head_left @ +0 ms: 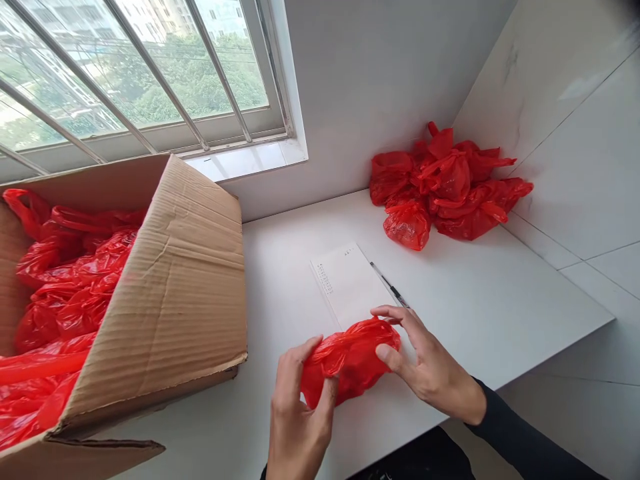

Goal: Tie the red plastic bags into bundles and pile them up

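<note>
Near the front of the white table, a red plastic bag (357,360) is between my two hands, its top gathered and its contents hidden. My left hand (303,403) grips the bag's left end, thumb in front and fingers behind. At the right end, my right hand (420,363) curls around the bag with thumb and fingers on its upper edge. Just beyond the bag lies an open notebook (353,283) with small writing on its page. A black pen (390,285) rests along the notebook's right side.
To the left stands an open cardboard box (195,267) filled with red plastic bags (75,287). Several more knotted red bags (450,187) are heaped in the back right corner against the wall. A barred window (150,80) is behind the box. The white table's (540,293) front edge runs diagonally at right.
</note>
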The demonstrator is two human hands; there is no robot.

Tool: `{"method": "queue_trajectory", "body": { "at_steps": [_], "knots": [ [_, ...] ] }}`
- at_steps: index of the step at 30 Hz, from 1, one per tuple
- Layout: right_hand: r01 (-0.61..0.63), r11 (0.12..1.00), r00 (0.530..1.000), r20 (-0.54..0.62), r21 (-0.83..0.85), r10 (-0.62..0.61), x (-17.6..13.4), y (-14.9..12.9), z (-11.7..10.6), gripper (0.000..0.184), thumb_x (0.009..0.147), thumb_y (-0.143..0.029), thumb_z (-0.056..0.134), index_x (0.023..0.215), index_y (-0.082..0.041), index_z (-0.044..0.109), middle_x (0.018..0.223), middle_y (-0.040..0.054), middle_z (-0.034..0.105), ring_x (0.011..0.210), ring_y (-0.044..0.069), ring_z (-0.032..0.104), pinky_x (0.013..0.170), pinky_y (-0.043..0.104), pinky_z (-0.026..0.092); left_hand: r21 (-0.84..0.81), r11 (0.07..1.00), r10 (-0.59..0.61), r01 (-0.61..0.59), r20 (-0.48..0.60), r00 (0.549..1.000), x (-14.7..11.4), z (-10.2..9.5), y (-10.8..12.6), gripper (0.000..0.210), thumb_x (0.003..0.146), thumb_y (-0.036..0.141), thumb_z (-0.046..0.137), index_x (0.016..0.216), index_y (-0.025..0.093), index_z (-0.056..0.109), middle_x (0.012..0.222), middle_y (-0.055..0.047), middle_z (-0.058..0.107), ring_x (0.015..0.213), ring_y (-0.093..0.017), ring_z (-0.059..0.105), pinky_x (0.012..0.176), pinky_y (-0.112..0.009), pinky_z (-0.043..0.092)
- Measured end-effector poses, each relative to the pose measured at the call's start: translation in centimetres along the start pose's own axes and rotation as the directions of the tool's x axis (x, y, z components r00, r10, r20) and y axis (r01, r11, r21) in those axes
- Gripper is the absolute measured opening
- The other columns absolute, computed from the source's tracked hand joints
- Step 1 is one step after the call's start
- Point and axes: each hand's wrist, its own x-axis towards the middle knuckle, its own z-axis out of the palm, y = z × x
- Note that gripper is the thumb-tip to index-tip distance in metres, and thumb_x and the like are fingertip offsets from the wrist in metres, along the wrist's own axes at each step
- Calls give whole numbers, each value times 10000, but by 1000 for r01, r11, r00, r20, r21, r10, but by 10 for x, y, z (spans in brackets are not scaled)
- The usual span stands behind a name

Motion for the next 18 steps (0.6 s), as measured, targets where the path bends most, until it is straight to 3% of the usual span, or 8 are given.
{"method": "queue_trajectory", "body": {
  "at_steps": [2,5,7,13,18],
  "knots": [
    [6,1000,998,64,7,-6,3,-7,5,385,943,-399,576,1307,-292,514,1228,61,610,1138,239,573,989,419,480,1,1000,31,-32,44,999,2,3,9,221,928,318,593,1146,300,618,1062,-17,643,963,-199,601,812,-293,465],
    [4,1000,998,60,29,-5,6,-18,6,154,969,-355,528,1014,-264,643,974,27,669,934,212,616,853,363,501,-20,999,-27,26,-33,999,5,2,18,118,928,343,595,991,267,660,861,6,628,747,-167,570,676,-269,437],
    [-7,997,1000,10,71,6,5,-21,5,161,978,-352,510,934,-256,631,900,10,662,859,197,609,807,338,485,-51,996,-74,69,-91,993,5,0,22,133,920,371,606,951,260,673,823,11,629,733,-166,566,663,-259,431],
    [-49,962,991,-110,267,81,-2,-22,8,148,994,-374,485,983,-257,574,877,-5,608,751,160,557,687,280,451,-105,986,-146,129,-176,973,4,0,31,155,901,398,626,924,257,687,842,11,659,796,-173,587,736,-252,434],
    [-76,879,965,-187,471,183,1,-16,6,173,1011,-398,442,1054,-263,542,825,-13,571,686,145,509,644,260,449,-79,986,-154,145,-129,980,4,-7,25,142,867,386,665,844,250,633,820,18,655,796,-170,601,723,-249,451]
  ]
}}
